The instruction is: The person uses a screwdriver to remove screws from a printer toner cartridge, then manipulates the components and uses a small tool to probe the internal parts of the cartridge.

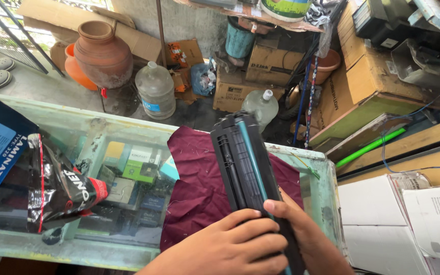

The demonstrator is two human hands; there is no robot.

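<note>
A: What's at nine o'clock?
B: A black pouch (pixel 59 186) on the glass counter (pixel 128 127), and a maroon cloth (pixel 199 188) at centre.
A: And the cartridge (pixel 245 163)?
B: Over the cloth. The left hand (pixel 230 249) wraps its near end, fingers curled shut; the right hand (pixel 311 239) clamps its far side. It looks rigid and light, probably fragile along the green drum, so grip the casing.

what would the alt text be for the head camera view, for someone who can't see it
Two bare hands, left hand and right hand, hold a long black printer cartridge with a teal strip above a maroon cloth on a glass-topped counter. A black foil bag lies to the left; beyond the counter stand a clay pot, plastic water jugs and cardboard boxes.
</note>
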